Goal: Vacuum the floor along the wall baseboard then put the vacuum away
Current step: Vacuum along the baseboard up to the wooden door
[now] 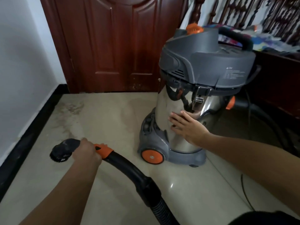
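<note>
While the Brush Nears the Dust, a Palm Steadies the Canister

Where the white wall [19, 62] runs down the left, its black baseboard [32, 127] borders a pale tiled floor [113, 119]. A grey smear of dust [71, 108] lies on the tiles just beside that strip, toward the far corner. On the near side of the dust, the black brush nozzle [63, 151] sits low over the floor, close to the baseboard but apart from it. Whether its bristles touch the tiles cannot be told. The left hand [87, 151] is wrapped around the wand right behind the nozzle, fingers curled over it next to the orange collar [103, 150]. From there the black hose [138, 176] curves to the near edge. A dark red door [113, 46] closes the far side. Right of centre stands the vacuum [203, 62], upright on its wheels, a grey motor head over a shiny steel drum. The right hand [186, 125] lies flat against that drum, fingers straight and spread, pressing rather than gripping. A thin cord [245, 197] trails over the tiles at the near right, and a bed [276, 38] shows at the far right.

Judging by the dust on the tiles, the vacuuming step is in hand and the putting away has not begun. The next move probably calls for sliding the brush farther along the baseboard into the grey patch, tight to the strip. Meanwhile the palm would nudge or steady the canister so the hose has slack.
</note>
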{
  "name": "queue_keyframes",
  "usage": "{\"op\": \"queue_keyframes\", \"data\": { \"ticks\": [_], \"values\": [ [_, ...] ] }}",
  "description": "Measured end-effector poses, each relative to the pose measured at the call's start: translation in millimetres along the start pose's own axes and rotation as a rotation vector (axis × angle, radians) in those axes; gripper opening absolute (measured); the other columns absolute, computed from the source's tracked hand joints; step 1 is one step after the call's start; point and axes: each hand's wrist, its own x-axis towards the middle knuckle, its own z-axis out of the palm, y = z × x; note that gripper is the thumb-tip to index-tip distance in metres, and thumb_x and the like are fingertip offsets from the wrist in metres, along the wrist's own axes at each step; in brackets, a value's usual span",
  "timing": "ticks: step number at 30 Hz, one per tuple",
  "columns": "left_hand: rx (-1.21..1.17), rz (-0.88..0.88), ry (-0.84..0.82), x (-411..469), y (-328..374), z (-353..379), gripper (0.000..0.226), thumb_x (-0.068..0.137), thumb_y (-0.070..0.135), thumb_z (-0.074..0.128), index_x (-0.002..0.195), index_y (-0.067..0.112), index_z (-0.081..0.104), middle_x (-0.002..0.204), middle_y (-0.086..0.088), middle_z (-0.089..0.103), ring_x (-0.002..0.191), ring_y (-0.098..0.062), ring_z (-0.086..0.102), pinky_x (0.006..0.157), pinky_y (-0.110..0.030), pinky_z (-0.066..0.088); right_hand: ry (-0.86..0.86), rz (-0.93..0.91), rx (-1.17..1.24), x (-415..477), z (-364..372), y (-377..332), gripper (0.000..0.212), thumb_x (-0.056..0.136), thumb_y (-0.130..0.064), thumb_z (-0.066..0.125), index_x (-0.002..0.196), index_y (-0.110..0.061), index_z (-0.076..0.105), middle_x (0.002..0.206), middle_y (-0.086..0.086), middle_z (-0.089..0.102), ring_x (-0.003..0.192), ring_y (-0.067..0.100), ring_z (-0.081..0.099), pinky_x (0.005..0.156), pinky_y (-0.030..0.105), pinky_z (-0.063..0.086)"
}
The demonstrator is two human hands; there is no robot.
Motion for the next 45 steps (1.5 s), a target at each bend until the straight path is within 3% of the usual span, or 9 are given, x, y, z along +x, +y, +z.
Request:
{"op": "queue_keyframes", "data": {
  "ticks": [10,18,21,23,26,31,36,40,45],
  "values": [
    [-0.086,0.145,0.119,-2.8,-1.0,27.9,0.053,0.104,0.037,0.036,0.151,0.015,0.025,0.152,-0.013,0.036,0.127,-0.031,0.051,0.105,-0.046,0.043,0.061,0.065,0.088,72.8,18.5,8.5,0.058,0.094,-0.041,0.041,0.149,-0.022,0.038,0.164,0.014,0.011,0.150,0.041,-0.008,0.111,0.062,-0.024],
    [-0.061,0.304,0.374,-3.3,15.5,59.5,0.046,0.097,0.037,0.054,0.133,0.010,0.044,0.109,-0.015,0.058,0.070,-0.025,0.063,0.066,-0.040,0.054,0.198,0.077,0.271,144.2,30.5,-2.4,0.050,0.097,-0.035,0.038,0.140,-0.014,0.050,0.157,0.022,0.030,0.149,0.042,0.009,0.110,0.061,-0.026],
    [-0.063,0.310,0.397,10.3,24.1,82.9,0.045,0.097,0.038,0.053,0.130,0.009,0.046,0.108,-0.015,0.059,0.071,-0.026,0.063,0.063,-0.039,0.054,0.241,0.040,0.569,170.9,20.3,-14.8,0.046,0.097,-0.038,0.043,0.136,-0.016,0.054,0.145,0.016,0.047,0.142,0.036,0.029,0.118,0.054,-0.011],
    [-0.051,0.303,0.390,24.0,26.9,104.0,0.046,0.098,0.040,0.052,0.131,0.008,0.046,0.104,-0.013,0.060,0.072,-0.025,0.063,0.059,-0.037,0.052,0.258,0.037,0.892,184.2,10.9,-23.8,0.044,0.097,-0.041,0.044,0.130,-0.015,0.057,0.130,0.010,0.059,0.127,0.031,0.048,0.116,0.047,0.015],
    [-0.032,0.290,0.389,38.3,34.5,129.8,0.051,0.100,0.044,0.045,0.134,0.006,0.044,0.101,-0.010,0.056,0.090,-0.026,0.067,0.064,-0.036,0.053,0.127,0.097,1.589,193.3,-3.6,-31.4,0.035,0.096,-0.044,0.051,0.110,-0.016,0.066,0.109,0.005,0.068,0.099,0.024,0.062,0.083,0.033,0.046],
    [0.007,0.353,0.516,46.1,75.4,147.3,0.053,0.097,0.052,0.046,0.128,0.009,0.049,0.087,-0.007,0.065,0.069,-0.021,0.068,0.058,-0.038,0.055,-0.137,-0.004,2.249,202.9,-40.0,-25.8,0.024,0.095,-0.032,0.058,0.084,-0.014,0.071,0.086,0.006,0.073,0.086,0.027,0.070,0.085,0.048,0.057],
    [-0.004,0.383,0.576,59.9,123.1,134.8,0.049,0.094,0.055,0.047,0.118,0.013,0.049,0.083,-0.005,0.063,0.063,-0.023,0.064,0.055,-0.041,0.050,-0.183,-0.216,2.292,222.9,-83.4,-24.8,0.027,0.083,-0.042,0.070,0.105,-0.026,0.067,0.090,-0.001,0.072,0.085,0.019,0.070,0.079,0.040,0.057],
    [0.106,0.264,0.384,84.4,144.7,93.7,0.051,0.099,0.045,0.045,0.133,0.009,0.040,0.118,-0.016,0.061,0.098,-0.035,0.065,0.086,-0.053,0.054,-0.140,-0.287,2.097,233.0,-120.1,-57.9,0.028,0.080,-0.039,0.069,0.101,-0.030,0.052,0.087,-0.003,0.062,0.080,0.022,0.065,0.066,0.035,0.050],
    [0.836,0.088,0.119,106.5,184.0,13.6,0.036,0.100,0.033,0.049,0.116,0.001,0.051,0.088,-0.023,0.062,0.076,-0.036,0.065,0.064,-0.043,0.054,-0.263,0.053,2.209,253.9,-134.2,-107.7,0.023,0.075,-0.029,0.068,0.090,-0.020,0.053,0.078,0.008,0.069,0.067,0.026,0.069,0.062,0.039,0.055]
  ]
}}
